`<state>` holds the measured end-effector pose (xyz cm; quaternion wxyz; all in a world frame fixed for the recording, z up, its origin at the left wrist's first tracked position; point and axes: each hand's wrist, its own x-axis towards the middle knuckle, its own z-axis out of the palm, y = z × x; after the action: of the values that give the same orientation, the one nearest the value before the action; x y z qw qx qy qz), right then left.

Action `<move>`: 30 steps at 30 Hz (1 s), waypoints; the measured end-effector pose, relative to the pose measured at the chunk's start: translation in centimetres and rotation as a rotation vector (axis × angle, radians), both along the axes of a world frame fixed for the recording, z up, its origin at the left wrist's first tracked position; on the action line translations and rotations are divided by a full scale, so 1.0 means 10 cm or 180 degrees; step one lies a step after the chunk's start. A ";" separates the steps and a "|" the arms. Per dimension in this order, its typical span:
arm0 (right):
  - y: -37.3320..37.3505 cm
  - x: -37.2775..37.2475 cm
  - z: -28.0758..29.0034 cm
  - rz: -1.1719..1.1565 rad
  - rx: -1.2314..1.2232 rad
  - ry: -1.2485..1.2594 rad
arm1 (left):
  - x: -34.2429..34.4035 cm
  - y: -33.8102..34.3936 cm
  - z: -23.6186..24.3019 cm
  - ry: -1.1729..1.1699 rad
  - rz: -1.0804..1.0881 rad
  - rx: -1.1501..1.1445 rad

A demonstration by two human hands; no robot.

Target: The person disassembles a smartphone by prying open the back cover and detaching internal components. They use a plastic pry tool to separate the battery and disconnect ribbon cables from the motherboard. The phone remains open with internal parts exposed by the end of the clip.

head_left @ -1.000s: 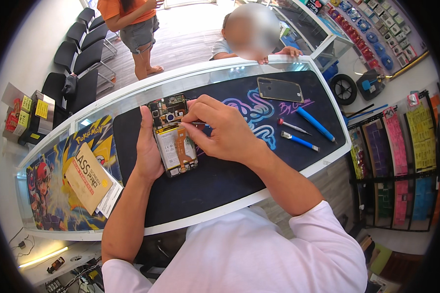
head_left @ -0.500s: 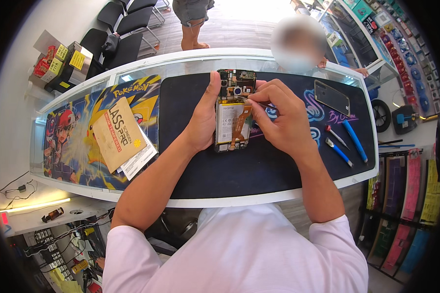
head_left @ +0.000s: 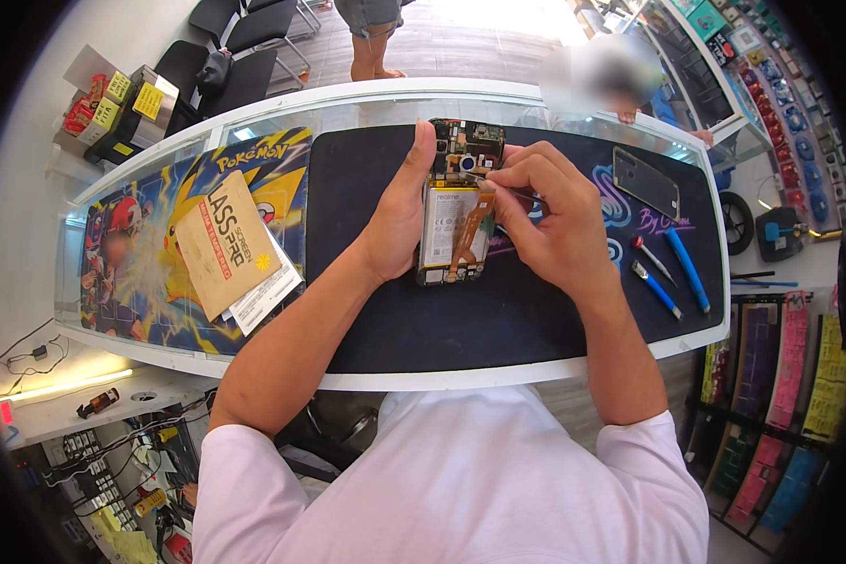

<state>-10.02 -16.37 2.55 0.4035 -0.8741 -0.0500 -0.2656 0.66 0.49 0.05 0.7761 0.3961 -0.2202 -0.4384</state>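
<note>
Opened smartphone [head_left: 460, 209], innards exposed, top leaning slightly right, held over the worktop [head_left: 442, 379], dark circuit board [head_left: 458, 142] above pale battery [head_left: 445, 228], orange ribbon cable [head_left: 473, 230] crossing it

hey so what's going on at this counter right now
The person's left hand holds an opened phone above a dark mat, its battery and orange ribbon cable exposed. The right hand pinches what looks like a slim tool near the circuit board. To the right lie a screwdriver, two blue tools and a phone cover.
</note>
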 end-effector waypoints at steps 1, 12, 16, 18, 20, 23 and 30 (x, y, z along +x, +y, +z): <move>0.00 -0.01 0.01 -0.0019 0.0069 0.0074 | 0.00 0.00 0.00 -0.0009 -0.0017 0.0041; 0.03 0.01 -0.02 -0.0141 0.0182 0.0089 | -0.04 -0.02 0.05 0.0006 -0.0077 0.0025; 0.00 0.02 -0.07 -0.0054 0.0293 0.0095 | -0.04 -0.01 0.04 -0.0005 -0.0013 0.0098; -0.01 0.01 -0.08 -0.0019 0.0433 0.0134 | -0.02 -0.01 0.03 -0.0001 -0.0025 0.0099; 0.00 0.02 -0.08 0.0003 0.0619 0.0213 | -0.02 -0.01 0.03 0.0045 -0.0049 0.0063; 0.00 0.03 -0.08 -0.0012 0.0701 0.0222 | -0.02 -0.01 0.03 0.0133 -0.0122 -0.0036; 0.01 0.01 -0.09 0.0002 0.0664 0.0342 | 0.01 -0.02 -0.02 0.0073 0.0066 -0.0028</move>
<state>-9.97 -16.23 1.67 0.4945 -0.8403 -0.0007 -0.2220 0.72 0.34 -0.18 0.7848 0.3899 -0.2091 -0.4339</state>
